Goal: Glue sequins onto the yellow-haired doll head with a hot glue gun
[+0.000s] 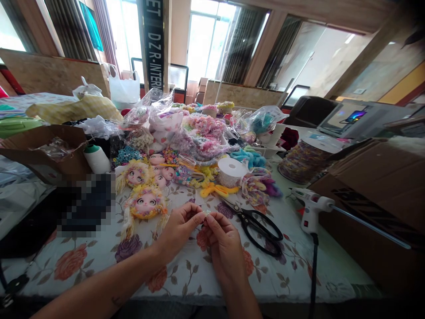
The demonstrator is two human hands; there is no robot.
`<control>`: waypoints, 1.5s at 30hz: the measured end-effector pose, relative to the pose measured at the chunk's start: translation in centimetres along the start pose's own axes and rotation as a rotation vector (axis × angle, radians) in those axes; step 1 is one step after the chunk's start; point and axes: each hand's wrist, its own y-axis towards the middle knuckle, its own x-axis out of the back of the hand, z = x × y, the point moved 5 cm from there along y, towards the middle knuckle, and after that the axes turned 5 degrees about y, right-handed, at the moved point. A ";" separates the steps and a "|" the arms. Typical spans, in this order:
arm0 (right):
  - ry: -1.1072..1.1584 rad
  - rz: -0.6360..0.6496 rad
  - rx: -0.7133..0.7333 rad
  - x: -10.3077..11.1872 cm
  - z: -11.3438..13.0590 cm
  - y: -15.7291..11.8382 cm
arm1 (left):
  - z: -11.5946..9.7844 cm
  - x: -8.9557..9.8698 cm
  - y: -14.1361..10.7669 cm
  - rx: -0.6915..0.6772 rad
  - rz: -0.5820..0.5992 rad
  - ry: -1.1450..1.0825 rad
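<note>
My left hand (pixel 184 223) and my right hand (pixel 222 232) meet over the flowered tablecloth. Thumbs and fingertips of both pinch a small pale translucent piece (pixel 206 213), too small for me to tell its kind. Left of them lies a doll head (pixel 146 202) with a yellow yarn rim and braids; a second doll head (pixel 135 176) is just behind it. Black-handled scissors (pixel 260 228) rest open to the right of my right hand. Beyond my fingers are a yellow fuzzy strip (pixel 217 190) and a white spool (pixel 232 170) wound with clear trim.
A white glue gun (pixel 310 210) leans by a cardboard box (pixel 372 208) at right, its cord running to the front edge. Yarn bundles (pixel 206 133) are piled behind. On the left stand a thread cone (pixel 97 158) and an open carton (pixel 49 150). A large trim spool (pixel 303 159) is at back right.
</note>
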 end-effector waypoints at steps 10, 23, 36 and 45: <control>0.192 -0.010 -0.114 -0.4 -1.1 0.3 | 0.0 0.2 0.0 -0.104 -0.041 0.089; 0.209 0.002 -0.122 -0.5 -1.3 0.4 | -0.3 0.0 0.0 -0.138 -0.032 0.161; 0.215 0.016 -0.125 -0.6 -1.3 0.2 | -0.2 -0.2 -0.2 -0.138 -0.056 0.140; 0.269 0.037 -0.137 -0.6 -1.5 0.5 | -0.1 -0.1 -0.2 -0.155 -0.075 0.124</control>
